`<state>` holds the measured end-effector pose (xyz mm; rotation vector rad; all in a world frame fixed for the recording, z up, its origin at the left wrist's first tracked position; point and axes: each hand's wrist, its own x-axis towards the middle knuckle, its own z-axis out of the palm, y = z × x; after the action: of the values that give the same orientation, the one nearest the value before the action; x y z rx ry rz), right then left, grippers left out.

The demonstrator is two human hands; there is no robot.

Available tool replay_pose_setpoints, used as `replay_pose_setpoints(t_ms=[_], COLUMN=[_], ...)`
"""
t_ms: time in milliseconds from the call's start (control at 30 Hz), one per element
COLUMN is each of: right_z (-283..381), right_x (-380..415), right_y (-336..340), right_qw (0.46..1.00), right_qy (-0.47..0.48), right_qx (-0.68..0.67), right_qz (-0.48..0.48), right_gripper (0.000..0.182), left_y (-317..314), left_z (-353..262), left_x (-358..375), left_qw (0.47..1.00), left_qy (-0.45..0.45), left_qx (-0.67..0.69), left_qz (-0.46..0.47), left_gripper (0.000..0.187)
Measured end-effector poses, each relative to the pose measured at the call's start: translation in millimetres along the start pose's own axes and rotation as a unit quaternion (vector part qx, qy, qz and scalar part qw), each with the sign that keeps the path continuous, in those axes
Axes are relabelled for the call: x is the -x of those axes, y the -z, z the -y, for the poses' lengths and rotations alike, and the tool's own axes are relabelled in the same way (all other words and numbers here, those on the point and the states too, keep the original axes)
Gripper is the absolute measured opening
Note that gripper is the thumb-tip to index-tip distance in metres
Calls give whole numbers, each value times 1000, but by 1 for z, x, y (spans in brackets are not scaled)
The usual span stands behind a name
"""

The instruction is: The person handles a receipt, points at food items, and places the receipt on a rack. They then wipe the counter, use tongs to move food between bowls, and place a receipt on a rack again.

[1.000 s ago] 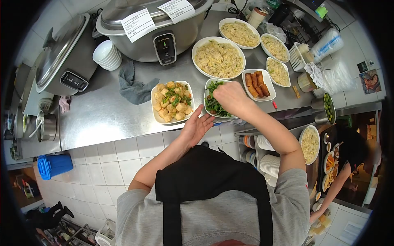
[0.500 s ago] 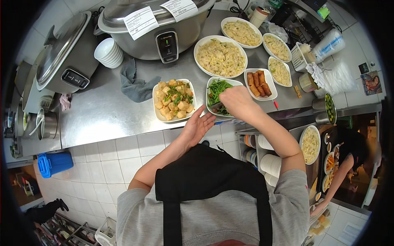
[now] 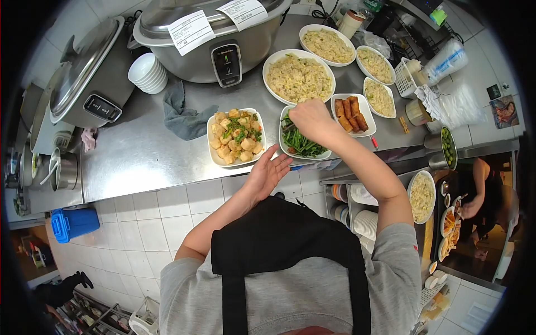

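A white square bowl (image 3: pixel 282 146) of green vegetables (image 3: pixel 304 143) stands near the counter's front edge. Over its back part, my right hand (image 3: pixel 312 119) is closed round something I cannot make out; a dark, thin piece shows below the fingers. Palm up, my left hand (image 3: pixel 269 172) lies open and empty at the bowl's front left, fingers spread. To the left is a white dish of golden cubes with green garnish (image 3: pixel 237 137). Brown fried rolls (image 3: pixel 351 114) fill a square dish on the right. Behind the vegetables sits a large oval plate of fried rice (image 3: pixel 298 77).
Two large cookers (image 3: pixel 226 64) stand at the back, near stacked white bowls (image 3: pixel 148 73) and a grey cloth (image 3: pixel 187 114). More rice plates (image 3: pixel 328 46) are at the back right. A red pen (image 3: pixel 374 143) lies by the rolls. Another person (image 3: pixel 481 192) is at far right.
My right hand has moved back and slightly left over the bowl, uncovering more greens at its front. My left hand has barely moved. The other person's arm has swung up toward the plates.
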<state>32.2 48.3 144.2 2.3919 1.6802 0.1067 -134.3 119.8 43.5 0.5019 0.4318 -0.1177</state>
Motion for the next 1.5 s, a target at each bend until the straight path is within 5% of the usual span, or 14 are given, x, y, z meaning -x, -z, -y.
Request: replay_pose_setpoints(t_ms=[233, 600, 800, 1000, 1233, 1500], right_z=[-46, -38, 7, -6, -48, -53], right_x=[31, 56, 55, 51, 62, 76], right_y=[53, 41, 24, 14, 30, 45], right_qw=[997, 996, 998, 998, 998, 995], right_qy=[-67, -81, 51, 53, -60, -79], right_qx=[-36, -15, -27, -26, -15, -57], right_qz=[-2, 30, 20, -20, 22, 28], right_gripper=[6, 9, 5, 4, 10, 13], left_y=[4, 2, 5, 6, 6, -4], left_z=[0, 5, 6, 5, 7, 6], left_x=[0, -5, -5, -2, -5, 14], left_qw=[1000, 1000, 1000, 1000, 1000, 996], left_qy=[-4, 1, 4, 0, 3, 6], left_qx=[3, 0, 1, 3, -11, -86], left_qz=[8, -7, -19, -22, -10, -27], left_gripper=[59, 57, 57, 58, 61, 61])
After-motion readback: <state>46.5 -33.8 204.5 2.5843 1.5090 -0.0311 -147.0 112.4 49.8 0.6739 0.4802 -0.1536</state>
